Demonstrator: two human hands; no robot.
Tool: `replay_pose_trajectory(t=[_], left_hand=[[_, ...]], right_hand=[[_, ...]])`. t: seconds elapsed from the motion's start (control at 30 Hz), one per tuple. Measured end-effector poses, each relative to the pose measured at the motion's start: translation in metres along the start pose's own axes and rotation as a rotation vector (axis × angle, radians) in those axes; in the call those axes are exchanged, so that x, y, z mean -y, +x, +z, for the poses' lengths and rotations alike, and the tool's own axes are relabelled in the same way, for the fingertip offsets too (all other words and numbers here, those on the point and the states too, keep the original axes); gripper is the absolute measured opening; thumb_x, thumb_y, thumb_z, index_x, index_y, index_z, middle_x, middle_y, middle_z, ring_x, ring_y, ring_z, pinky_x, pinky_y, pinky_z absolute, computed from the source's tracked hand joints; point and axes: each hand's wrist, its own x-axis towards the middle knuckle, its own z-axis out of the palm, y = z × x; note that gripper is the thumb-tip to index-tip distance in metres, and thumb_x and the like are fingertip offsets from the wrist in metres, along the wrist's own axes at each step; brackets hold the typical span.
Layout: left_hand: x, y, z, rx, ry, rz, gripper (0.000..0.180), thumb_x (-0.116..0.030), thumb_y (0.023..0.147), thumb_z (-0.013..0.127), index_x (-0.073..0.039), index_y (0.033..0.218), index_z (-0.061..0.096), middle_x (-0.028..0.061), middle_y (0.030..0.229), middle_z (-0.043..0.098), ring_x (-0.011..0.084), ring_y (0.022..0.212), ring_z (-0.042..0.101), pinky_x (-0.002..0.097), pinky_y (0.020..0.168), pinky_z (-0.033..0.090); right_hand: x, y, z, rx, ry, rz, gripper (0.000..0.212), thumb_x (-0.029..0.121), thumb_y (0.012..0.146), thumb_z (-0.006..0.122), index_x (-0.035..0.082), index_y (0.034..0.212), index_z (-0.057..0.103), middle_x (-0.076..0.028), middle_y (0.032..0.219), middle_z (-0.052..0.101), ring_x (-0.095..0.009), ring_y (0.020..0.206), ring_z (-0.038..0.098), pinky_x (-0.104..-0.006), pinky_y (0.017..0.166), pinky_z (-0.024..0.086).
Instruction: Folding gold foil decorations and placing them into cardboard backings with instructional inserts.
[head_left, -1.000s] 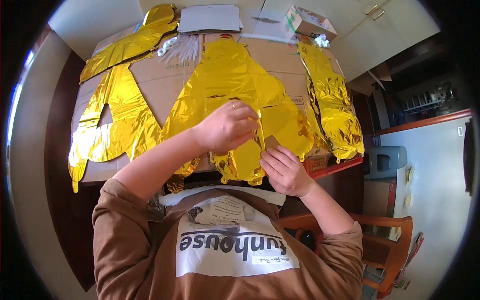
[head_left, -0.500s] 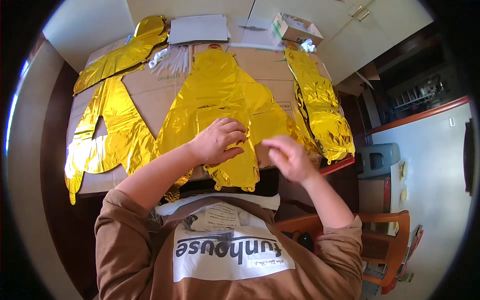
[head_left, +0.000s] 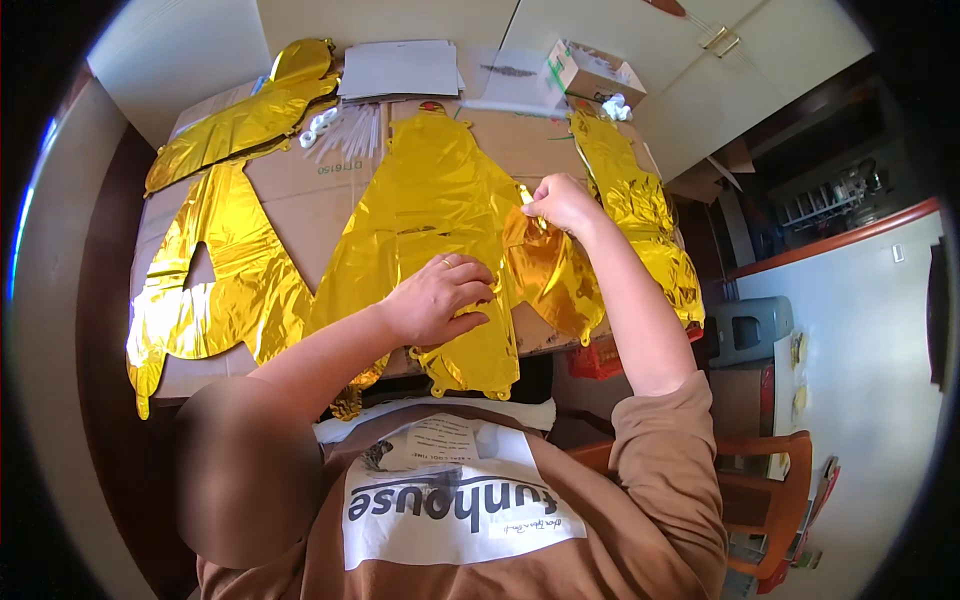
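Pinching gold foil flap (head_left: pixel 560 285), right hand (head_left: pixel 562 203); left hand (head_left: pixel 438 298) on big foil balloon (head_left: pixel 430 200)

I have the hands apart. Right: thumb and fingertips clamped on the edge of the flap, which hangs toward the near side, orange-tinted face showing. Can't tell from here if it's part of the big balloon or a separate layer. Left: palm down on the foil, fingers loosely bent, thumb clear of them.

Big balloon lies flat, uninflated, mid-table on the cardboard sheet (head_left: pixel 310 215). Long axis runs front to back; narrow end points away from me, wide end toward me at the near edge. A-shaped foil balloon (head_left: pixel 245 240) to its left, apex also pointing away. Long foil balloon (head_left: pixel 655 215) to the right, partly behind the right forearm.

Containers: open cardboard box (head_left: pixel 580 75) at the back right, pale contents, too small to make out. Red plastic basket (head_left: pixel 595 360) below the near right edge, contents hidden. Loose at the back: clear straws (head_left: pixel 350 132) fanned beside white rolls (head_left: pixel 318 128), paper stack (head_left: pixel 400 70) behind.
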Motion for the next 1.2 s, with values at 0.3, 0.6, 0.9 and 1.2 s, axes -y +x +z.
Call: replay_pose_trajectory(t=[0.3,0.6,0.9,1.2], left_hand=[[-0.001,-0.001,-0.002,0.013,0.011,-0.024,0.028,-0.026,0.087,0.071,-0.007,0.107,0.069,0.0096,0.120,0.063,0.0297,0.116,0.056,0.0418,0.102,0.044],[-0.001,-0.001,-0.002,0.015,0.004,-0.022,0.029,-0.027,0.088,0.071,-0.007,0.109,0.069,0.0095,0.121,0.063,0.0294,0.117,0.056,0.0419,0.103,0.044],[0.000,-0.001,-0.002,0.012,0.013,-0.018,0.030,-0.027,0.087,0.071,-0.008,0.109,0.069,0.0097,0.122,0.063,0.0299,0.116,0.056,0.0423,0.103,0.044],[-0.001,-0.002,-0.003,-0.001,0.011,-0.026,0.030,-0.027,0.086,0.071,-0.007,0.109,0.069,0.0101,0.120,0.064,0.0302,0.117,0.056,0.0424,0.104,0.043]], right_hand=[[0.033,-0.050,0.010,-0.456,-0.284,-0.216,0.009,0.013,0.080,0.069,0.008,0.084,0.063,-0.013,0.084,0.071,-0.031,0.085,0.068,-0.0467,0.083,0.048],[0.041,-0.057,0.014,-0.465,-0.100,-0.316,0.013,0.015,0.085,0.071,0.006,0.090,0.063,-0.011,0.093,0.070,-0.030,0.083,0.067,-0.0438,0.077,0.050],[0.010,-0.047,0.032,-0.049,0.864,-0.505,0.024,0.008,0.095,0.062,-0.001,0.117,0.065,-0.012,0.106,0.073,-0.019,0.099,0.069,-0.0307,0.090,0.054],[0.007,-0.046,0.052,-0.369,-0.086,-0.861,0.033,0.017,0.092,0.063,0.005,0.122,0.067,-0.012,0.131,0.065,-0.034,0.126,0.055,-0.0461,0.109,0.041]])
